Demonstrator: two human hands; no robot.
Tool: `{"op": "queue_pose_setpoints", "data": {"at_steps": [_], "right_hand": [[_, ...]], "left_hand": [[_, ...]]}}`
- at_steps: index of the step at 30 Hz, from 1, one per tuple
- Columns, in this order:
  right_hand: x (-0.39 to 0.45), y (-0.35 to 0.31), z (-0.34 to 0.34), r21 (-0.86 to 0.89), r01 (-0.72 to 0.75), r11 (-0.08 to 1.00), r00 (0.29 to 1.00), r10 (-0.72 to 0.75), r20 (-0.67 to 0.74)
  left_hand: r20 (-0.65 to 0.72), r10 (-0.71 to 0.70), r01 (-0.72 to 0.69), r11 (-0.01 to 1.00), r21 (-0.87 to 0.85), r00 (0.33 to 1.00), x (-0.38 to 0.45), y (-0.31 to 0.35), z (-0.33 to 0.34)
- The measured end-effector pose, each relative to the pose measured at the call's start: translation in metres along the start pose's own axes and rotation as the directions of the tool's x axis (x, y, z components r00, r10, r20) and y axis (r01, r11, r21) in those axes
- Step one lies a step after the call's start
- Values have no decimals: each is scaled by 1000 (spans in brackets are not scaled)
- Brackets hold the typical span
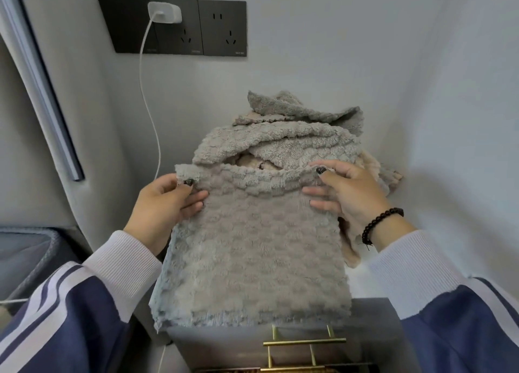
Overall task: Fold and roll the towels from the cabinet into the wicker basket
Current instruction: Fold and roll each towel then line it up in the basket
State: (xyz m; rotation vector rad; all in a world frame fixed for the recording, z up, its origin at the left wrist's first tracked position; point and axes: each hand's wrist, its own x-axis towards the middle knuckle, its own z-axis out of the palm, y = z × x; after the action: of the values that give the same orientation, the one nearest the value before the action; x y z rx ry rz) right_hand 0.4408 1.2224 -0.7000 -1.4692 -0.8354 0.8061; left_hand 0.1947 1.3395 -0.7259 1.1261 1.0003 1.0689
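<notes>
A white bench (393, 277) is enclosed by pale walls at the back and on both sides. A loose heap of grey and beige towels (292, 136) is piled on it towards the rear. A grey waffle-textured towel (252, 254) is spread in front of the heap, with its near edge draped over the front of the bench.

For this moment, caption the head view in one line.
Both hands pinch a grey towel's top corners before a piled towel heap.
</notes>
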Motion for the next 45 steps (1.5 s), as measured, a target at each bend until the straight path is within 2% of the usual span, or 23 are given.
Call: {"op": "queue_pose_setpoints", "data": {"at_steps": [4,7,10,12,16,18,23,27,31,38,45], "right_hand": [[-2,3,-1,-42,128,991,991,-129,-24],[-6,6,1,-8,189,982,981,-189,-46],[-12,8,2,21,160,987,986,-158,-46],[-15,11,0,-22,137,990,989,-138,-59],[-26,19,-9,-179,113,977,985,-134,-107],[-34,22,-14,-211,88,974,988,-112,-105],[-65,28,-19,-326,4,945,1000,-4,1],[-85,37,-20,-444,-45,895,992,92,84],[-92,43,-18,-532,-33,846,989,105,105],[-107,49,-17,-601,-59,797,993,108,46],[-100,58,-20,-634,-127,763,991,74,-110]], "left_hand": [[0,84,-84,990,-113,996,-1,0,-3],[4,96,-95,987,-133,995,-3,2,-7],[-10,43,-44,985,-170,999,-5,4,-10],[-27,-33,27,981,-190,999,-4,2,-15],[-52,-21,27,993,115,998,-10,-5,-26],[-33,-7,13,979,203,999,-15,-7,-31],[37,-53,42,964,263,998,-30,-12,-46],[118,-2,-44,922,385,993,-50,-21,-56],[158,39,-109,879,464,987,-61,-32,-62],[181,16,-100,880,465,983,-70,-38,-66],[100,-67,4,849,528,993,-73,-40,-67]]}}
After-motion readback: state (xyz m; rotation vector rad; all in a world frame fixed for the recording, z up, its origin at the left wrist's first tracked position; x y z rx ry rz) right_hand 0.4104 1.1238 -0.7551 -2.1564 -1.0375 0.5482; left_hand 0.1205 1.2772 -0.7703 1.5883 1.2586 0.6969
